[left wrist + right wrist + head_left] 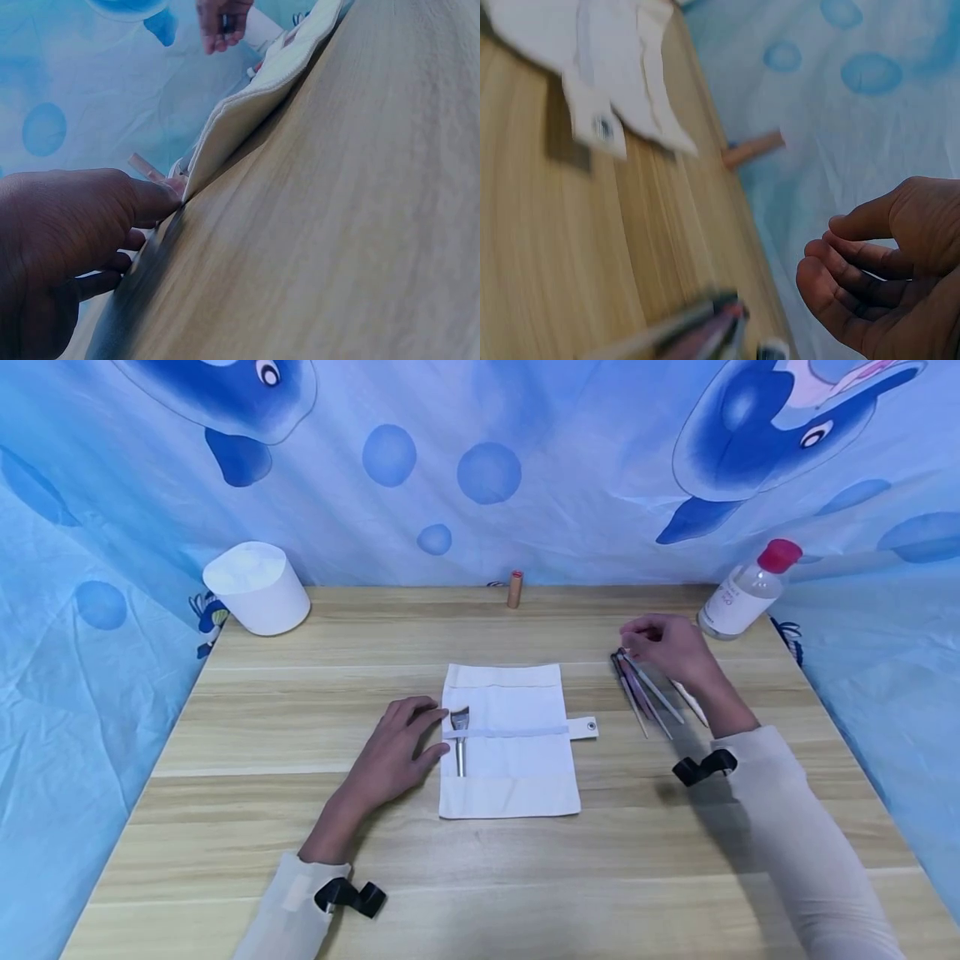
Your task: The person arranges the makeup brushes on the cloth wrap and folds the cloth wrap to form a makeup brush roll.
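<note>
A white cloth pouch [517, 760] lies unfolded, with a strap across it and a snap tab on its right. A silver brush [461, 747] is tucked under that strap at the left. My left hand [397, 752] rests at the pouch's left edge, its index finger and thumb touching the rim. To the right lies a loose bunch of several slim, brush-like sticks [647, 689]. Just above their dark far ends hovers my right hand [667, 647], fingers loosely bent. The right wrist view shows nothing between its thumb [866, 220] and fingers.
A small brown tube [515, 589] stands at the back edge of the wooden table [300, 810]. At back left is a white roll-shaped object [258, 589]; at back right, a clear bottle with a red cap [742, 597]. A blue curtain [525, 410] hangs behind.
</note>
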Demonstrator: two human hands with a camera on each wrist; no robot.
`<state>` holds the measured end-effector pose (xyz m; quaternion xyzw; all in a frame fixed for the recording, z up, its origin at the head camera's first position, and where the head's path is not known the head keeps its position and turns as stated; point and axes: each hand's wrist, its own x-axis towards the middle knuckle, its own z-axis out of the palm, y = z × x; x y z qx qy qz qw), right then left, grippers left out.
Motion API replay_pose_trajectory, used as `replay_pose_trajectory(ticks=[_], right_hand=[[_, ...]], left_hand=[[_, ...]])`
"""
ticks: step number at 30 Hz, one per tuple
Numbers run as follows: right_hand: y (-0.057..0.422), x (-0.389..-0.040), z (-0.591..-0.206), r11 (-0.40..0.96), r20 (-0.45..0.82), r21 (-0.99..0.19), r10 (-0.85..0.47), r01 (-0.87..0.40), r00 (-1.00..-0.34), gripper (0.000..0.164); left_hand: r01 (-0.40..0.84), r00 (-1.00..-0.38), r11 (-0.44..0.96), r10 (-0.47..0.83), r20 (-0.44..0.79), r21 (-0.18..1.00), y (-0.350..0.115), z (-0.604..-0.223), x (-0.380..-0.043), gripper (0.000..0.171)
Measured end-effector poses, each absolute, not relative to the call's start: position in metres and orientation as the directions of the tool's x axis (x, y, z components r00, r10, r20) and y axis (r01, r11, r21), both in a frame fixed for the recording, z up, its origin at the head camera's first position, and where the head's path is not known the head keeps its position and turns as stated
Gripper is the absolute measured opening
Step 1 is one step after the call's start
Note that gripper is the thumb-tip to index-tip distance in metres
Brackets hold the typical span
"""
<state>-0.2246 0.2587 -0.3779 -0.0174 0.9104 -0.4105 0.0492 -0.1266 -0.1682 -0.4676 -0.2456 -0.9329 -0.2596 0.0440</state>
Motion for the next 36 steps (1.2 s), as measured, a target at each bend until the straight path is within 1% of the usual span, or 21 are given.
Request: replay_pose_trajectory(ticks=[6,10,14,18,23,29,36], right_hand=[[0.291,-0.226,-0.381,0.713,-0.086,-0.699,-0.009,0.054,-0.996,0.037],[0.307,-0.227,-0.389,0.767,-0.086,-0.636,0.038,0.084,-0.996,0.035],[0.316,-0.231,-0.398,0.806,-0.111,-0.58,0.066,0.118,-0.992,0.033],[0.319,-0.236,-0.41,0.83,-0.163,-0.534,0.083,0.158,-0.983,0.03],[0.316,-0.235,-0.421,0.849,-0.166,-0.498,0.103,0.173,-0.981,0.033],[0.313,-0.237,-0.422,0.859,-0.165,-0.48,0.109,0.177,-0.98,0.034],[0.308,-0.237,-0.425,0.858,-0.178,-0.477,0.117,0.19,-0.977,0.029]], left_hand=[[0.471,-0.881,0.749,0.43,0.198,0.466,-0.169,-0.466,-0.126,0.053],[0.469,-0.881,0.751,0.432,0.192,0.464,-0.169,-0.466,-0.124,0.053],[0.475,-0.879,0.751,0.431,0.203,0.459,-0.169,-0.466,-0.125,0.053],[0.477,-0.878,0.752,0.432,0.206,0.455,-0.169,-0.466,-0.126,0.053],[0.482,-0.875,0.747,0.437,0.209,0.458,-0.169,-0.467,-0.126,0.053],[0.488,-0.872,0.745,0.439,0.217,0.454,-0.168,-0.466,-0.126,0.053],[0.485,-0.873,0.749,0.439,0.21,0.451,-0.168,-0.466,-0.126,0.053]])
